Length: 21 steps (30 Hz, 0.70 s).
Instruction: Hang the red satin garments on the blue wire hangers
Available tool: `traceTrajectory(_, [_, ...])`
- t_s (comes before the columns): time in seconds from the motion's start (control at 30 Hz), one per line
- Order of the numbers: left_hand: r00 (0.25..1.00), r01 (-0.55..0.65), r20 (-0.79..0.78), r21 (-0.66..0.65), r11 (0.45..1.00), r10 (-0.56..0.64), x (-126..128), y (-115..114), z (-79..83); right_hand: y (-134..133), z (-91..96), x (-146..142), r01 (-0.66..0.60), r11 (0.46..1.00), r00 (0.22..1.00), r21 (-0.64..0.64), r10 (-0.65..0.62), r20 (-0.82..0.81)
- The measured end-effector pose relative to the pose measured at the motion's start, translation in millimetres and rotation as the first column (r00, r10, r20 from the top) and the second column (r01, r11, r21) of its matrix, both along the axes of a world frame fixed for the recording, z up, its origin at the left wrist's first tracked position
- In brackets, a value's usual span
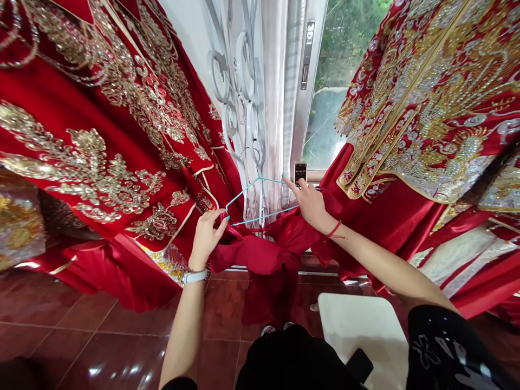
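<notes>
My left hand (207, 235) is closed on the left end of a thin teal wire hanger (260, 197) and on a fold of plain red satin cloth (260, 254). My right hand (311, 203) grips the hanger's right end, with its forefinger stretched along the wire. The red cloth hangs down from the hanger between my two hands. A white watch band is on my left wrist, a red string on my right. The hanger's hook sits in front of a white metal window grille (238, 103).
A red gown with gold embroidery (93, 141) hangs at the left, another (430, 92) at the right. A small black timer (300, 171) stands on the window sill. A white stool (365, 330) with a black phone (359, 365) stands on the dark red tile floor.
</notes>
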State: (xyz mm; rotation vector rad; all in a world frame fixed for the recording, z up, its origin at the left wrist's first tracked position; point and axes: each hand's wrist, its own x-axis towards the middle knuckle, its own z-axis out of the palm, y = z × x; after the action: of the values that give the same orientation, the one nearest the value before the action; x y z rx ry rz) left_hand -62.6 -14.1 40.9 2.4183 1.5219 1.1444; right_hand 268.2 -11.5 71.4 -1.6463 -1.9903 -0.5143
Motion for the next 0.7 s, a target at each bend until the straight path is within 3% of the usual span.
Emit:
traceTrajectory(0.17, [1.000,-0.006,-0.006,0.027,1.000,0.006,-4.3,1.8,-0.3,-20.4,-27.7,-8.3,-0.044,0.999,0.987,0.023,0.047,-0.152])
traceTrajectory(0.3, [1.000,0.005,-0.005,0.037,0.999,-0.004,-6.4,8.4,-0.2,-23.7,-43.9,28.0,0.110,0.988,0.902,0.108,-0.053,-0.429])
traceTrajectory(0.43, [0.999,0.027,0.034,0.046,0.999,-0.029,-4.1,14.0,-2.8,-7.3,-54.9,70.9,0.069,0.991,0.792,-0.114,-0.123,-0.597])
traceTrajectory(0.53, [0.997,0.034,0.070,0.052,0.998,-0.037,-0.3,15.0,-6.4,-0.6,-64.7,82.2,0.058,0.978,0.718,-0.201,-0.180,-0.672])
traceTrajectory(0.6, [0.996,0.028,0.078,0.057,0.998,-0.032,1.8,14.4,-8.6,-1.3,-69.4,78.4,0.042,0.985,0.684,-0.168,-0.151,-0.713])
traceTrajectory(0.7, [0.997,0.021,0.075,0.064,0.998,-0.026,3.3,13.0,-10.4,-6.6,-70.8,60.8,0.092,0.996,0.661,-0.018,-0.075,-0.747])
